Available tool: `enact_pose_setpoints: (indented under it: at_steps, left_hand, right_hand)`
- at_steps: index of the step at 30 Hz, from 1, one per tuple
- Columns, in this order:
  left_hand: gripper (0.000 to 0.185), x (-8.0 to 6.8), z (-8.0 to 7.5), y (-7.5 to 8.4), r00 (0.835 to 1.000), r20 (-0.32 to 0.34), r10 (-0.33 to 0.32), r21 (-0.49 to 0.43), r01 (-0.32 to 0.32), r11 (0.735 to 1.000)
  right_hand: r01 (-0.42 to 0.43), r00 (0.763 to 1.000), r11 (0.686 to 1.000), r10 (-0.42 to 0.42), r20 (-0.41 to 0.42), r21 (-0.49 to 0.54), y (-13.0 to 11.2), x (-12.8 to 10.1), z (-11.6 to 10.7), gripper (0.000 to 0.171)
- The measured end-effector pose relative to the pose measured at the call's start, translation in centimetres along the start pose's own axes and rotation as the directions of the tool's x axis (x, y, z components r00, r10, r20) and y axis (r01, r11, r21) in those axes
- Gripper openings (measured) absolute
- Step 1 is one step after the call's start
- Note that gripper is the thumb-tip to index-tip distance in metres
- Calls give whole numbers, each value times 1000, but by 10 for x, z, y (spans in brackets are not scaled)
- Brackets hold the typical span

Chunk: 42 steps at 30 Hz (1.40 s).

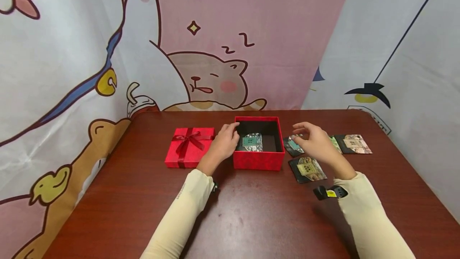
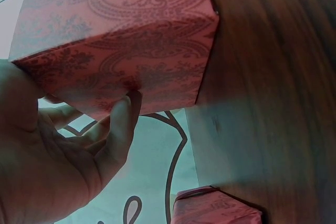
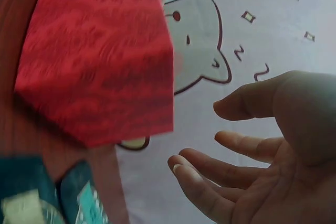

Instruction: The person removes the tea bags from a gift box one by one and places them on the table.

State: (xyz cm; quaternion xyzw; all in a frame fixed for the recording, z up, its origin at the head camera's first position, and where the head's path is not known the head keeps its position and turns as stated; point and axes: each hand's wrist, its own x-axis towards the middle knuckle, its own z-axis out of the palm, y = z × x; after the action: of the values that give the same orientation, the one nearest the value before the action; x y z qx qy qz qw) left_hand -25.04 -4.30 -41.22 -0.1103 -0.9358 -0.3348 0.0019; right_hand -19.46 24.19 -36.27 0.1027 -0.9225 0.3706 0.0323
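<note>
A red gift box (image 1: pixel 258 160), patterned outside and black inside, stands uncovered on the table. In it lies a packet with a green label (image 1: pixel 252 142). My left hand (image 1: pixel 224 142) grips the box's left wall at the rim, fingers against the outer side in the left wrist view; the thumb tip is hidden there. To the right of the box, my right hand (image 1: pixel 318 143) is held over several packets with its fingers apart and nothing between them. Under its fingertips is a teal-labelled packet (image 1: pixel 292 147); nearer me lies a yellow-labelled packet (image 1: pixel 307 169).
The red lid (image 1: pixel 172 153) with a dark ribbon bow lies left of the box. Farther right are a beige-labelled packet (image 1: pixel 353 144) and a partly covered green packet (image 1: pixel 335 143). A cloth printed with cartoon animals (image 1: pixel 273 43) hangs behind the table (image 1: pixel 251 215).
</note>
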Motion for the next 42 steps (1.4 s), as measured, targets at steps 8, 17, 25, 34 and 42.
enact_pose_setpoints:
  at_steps: [8,17,25,34,42]
  left_hand:
    - [46,1,0,0,1000,-8,11,2,-11,1000]
    - [46,-2,1,0,1000,-3,5,-1,-5,1000]
    - [46,-1,0,0,1000,-15,16,-2,-16,1000]
    - [45,0,1,0,1000,-9,13,4,-13,1000]
    - [45,0,-1,0,1000,-5,1,-9,-1,1000]
  right_hand:
    - [56,997,997,-53,-53,52,-17,17,17,36]
    - [39,999,994,-38,-10,107,-30,29,40,36]
    - [26,999,989,-30,24,144,-40,37,50,37]
    - [-9,995,995,-1,100,97,-44,47,65,46]
    - [-54,985,998,50,163,23,-49,60,81,53]
